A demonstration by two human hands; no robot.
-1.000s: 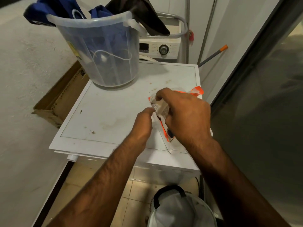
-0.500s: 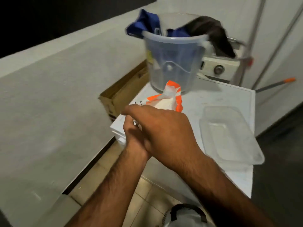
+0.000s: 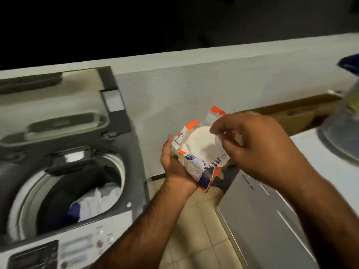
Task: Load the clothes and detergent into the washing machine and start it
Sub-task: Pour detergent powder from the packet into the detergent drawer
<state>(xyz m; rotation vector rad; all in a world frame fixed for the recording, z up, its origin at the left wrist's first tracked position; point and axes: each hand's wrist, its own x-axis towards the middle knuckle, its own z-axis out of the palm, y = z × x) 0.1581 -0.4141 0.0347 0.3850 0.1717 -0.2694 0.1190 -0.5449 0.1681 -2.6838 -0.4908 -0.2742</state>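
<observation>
Left hand (image 3: 175, 167) is cupping the detergent bag (image 3: 200, 152) from below, palm up; right hand (image 3: 258, 144) is pinching the bag's open top edge, white powder showing inside; bag is hovering just right of the washing machine (image 3: 68, 171); machine lid is standing open, clothes (image 3: 97, 200) lying in the drum.

Top-loading washing machine (image 3: 124, 144) at left with lid raised and clothes (image 3: 97, 199) in its drum, detergent bag (image 3: 198, 152) between it and the second appliance (image 3: 281, 210) at right, cardboard box (image 3: 291, 117) behind.
</observation>
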